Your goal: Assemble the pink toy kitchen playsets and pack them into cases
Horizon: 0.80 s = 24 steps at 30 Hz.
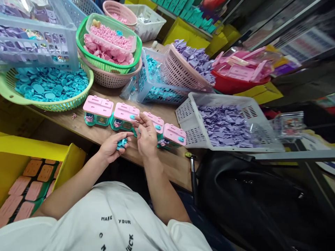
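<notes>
Several toy buses with pink roofs and green bases stand in a row along the table edge. The leftmost bus has a plain pink roof. A small teal oval piece sits on the roof of the second bus, and the rightmost bus carries a similar one. My left hand is curled around several small teal plastic pieces, just in front of the second bus. My right hand is closed, fingertips beside that bus's roof, with a bit of teal showing between the fingers. It partly covers the third bus.
A green basket of teal parts stands at left. White crate with purple pieces is at right, near a hammer. Stacked baskets of pink parts are behind. A yellow box of toy buses sits lower left.
</notes>
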Tool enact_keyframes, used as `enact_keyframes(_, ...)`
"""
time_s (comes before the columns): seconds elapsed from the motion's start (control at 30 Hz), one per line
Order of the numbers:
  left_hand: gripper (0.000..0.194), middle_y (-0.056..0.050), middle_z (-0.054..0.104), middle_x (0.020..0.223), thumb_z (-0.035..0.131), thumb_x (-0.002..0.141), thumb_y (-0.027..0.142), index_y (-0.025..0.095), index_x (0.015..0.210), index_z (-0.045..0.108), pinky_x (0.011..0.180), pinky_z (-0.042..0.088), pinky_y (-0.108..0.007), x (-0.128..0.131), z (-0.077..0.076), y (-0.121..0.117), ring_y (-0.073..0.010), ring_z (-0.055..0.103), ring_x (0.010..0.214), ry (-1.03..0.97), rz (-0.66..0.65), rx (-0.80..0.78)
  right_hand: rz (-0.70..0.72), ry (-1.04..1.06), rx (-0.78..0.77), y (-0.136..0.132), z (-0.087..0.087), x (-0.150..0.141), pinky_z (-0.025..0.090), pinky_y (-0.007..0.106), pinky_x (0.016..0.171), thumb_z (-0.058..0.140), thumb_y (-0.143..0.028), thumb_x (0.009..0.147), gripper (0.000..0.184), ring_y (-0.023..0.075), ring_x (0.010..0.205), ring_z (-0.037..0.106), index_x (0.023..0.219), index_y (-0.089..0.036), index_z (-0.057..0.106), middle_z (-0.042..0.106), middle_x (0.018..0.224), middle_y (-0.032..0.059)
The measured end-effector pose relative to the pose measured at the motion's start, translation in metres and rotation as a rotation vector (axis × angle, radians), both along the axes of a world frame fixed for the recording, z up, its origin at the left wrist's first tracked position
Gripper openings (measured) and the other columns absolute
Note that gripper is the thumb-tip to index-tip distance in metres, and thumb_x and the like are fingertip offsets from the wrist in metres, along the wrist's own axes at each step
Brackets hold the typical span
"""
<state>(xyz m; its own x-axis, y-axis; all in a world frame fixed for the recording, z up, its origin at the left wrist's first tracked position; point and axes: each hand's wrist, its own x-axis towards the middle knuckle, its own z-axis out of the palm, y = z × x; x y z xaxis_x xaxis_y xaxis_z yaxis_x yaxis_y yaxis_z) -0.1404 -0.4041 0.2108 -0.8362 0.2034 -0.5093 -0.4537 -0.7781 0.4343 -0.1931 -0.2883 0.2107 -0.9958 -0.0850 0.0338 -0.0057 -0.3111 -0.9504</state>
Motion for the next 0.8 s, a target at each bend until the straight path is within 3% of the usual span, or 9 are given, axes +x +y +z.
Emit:
enact_keyframes(0.13,0.015,0.001,0.059,0.067,0.077,0.081,0.024,0.011,0.086,0.070,0.033,0.027,-0.009,0.000,0.002,0.014,-0.0035,0.051,0.046,0.141,0.028,-0.210,0.069,0.078,0.031,-0.007,-0.003,0.011,0.056,0.032,0.090,0.061,-0.033,0.086,0.045,0.0198,0.123,0.063,0.130,-0.030,0.054,0.065,0.129,0.0055)
enact_keyframes(0.27,0.028,0.002,0.057,0.063,0.084,0.073,0.033,0.012,0.078,0.066,0.037,0.026,-0.010,-0.001,0.003,0.016,-0.0031,0.048,0.047,0.182,0.058,-0.338,0.156,0.169,0.132,-0.002,-0.010,0.014,0.048,0.039,0.108,0.060,-0.040,0.092,0.041,0.0197,0.128,0.059,0.131,-0.029,0.056,0.063,0.134,0.0068)
enact_keyframes(0.37,0.029,0.003,0.056,0.061,0.085,0.071,0.034,0.014,0.078,0.066,0.039,0.026,-0.012,0.000,0.002,0.013,-0.0037,0.047,0.048,0.193,0.093,-0.361,0.094,0.263,0.321,0.005,-0.010,0.015,0.052,0.036,0.100,0.061,-0.042,0.093,0.025,0.0196,0.120,0.060,0.111,-0.026,0.068,0.061,0.128,0.0078)
enact_keyframes(0.5,0.025,0.004,0.054,0.057,0.083,0.076,0.031,0.016,0.073,0.062,0.045,0.029,-0.014,0.002,-0.003,0.008,-0.0042,0.043,0.050,0.246,0.214,-0.474,-0.072,0.425,0.583,0.010,0.001,0.017,0.053,0.037,0.091,0.069,-0.039,0.088,0.015,0.0210,0.101,0.060,0.094,-0.027,0.074,0.061,0.102,0.0064)
enact_keyframes(0.63,0.017,0.006,0.053,0.059,0.080,0.079,0.025,0.017,0.075,0.065,0.050,0.032,-0.012,0.005,-0.006,-0.001,-0.0037,0.043,0.053,0.326,0.353,-0.644,0.083,0.523,0.646,-0.001,0.016,0.009,0.052,0.035,0.083,0.063,-0.032,0.093,0.011,0.0195,0.087,0.061,0.092,-0.027,0.073,0.066,0.091,0.0041)
enact_keyframes(0.7,0.013,0.005,0.055,0.063,0.078,0.081,0.022,0.016,0.078,0.067,0.049,0.035,-0.011,0.003,-0.005,-0.009,-0.0035,0.046,0.054,0.314,0.431,-0.628,0.145,0.579,0.691,-0.015,0.020,-0.004,0.050,0.034,0.082,0.059,-0.030,0.095,0.014,0.0195,0.085,0.062,0.089,-0.025,0.071,0.067,0.090,0.0041)
enact_keyframes(0.8,0.008,0.003,0.060,0.069,0.070,0.088,0.023,0.015,0.088,0.068,0.043,0.034,-0.011,0.000,0.002,-0.024,-0.0039,0.051,0.053,0.173,0.487,-0.346,0.197,0.696,0.877,-0.044,0.022,-0.030,0.047,0.035,0.088,0.057,-0.026,0.096,0.016,0.0211,0.092,0.061,0.088,-0.022,0.070,0.069,0.093,0.0060)
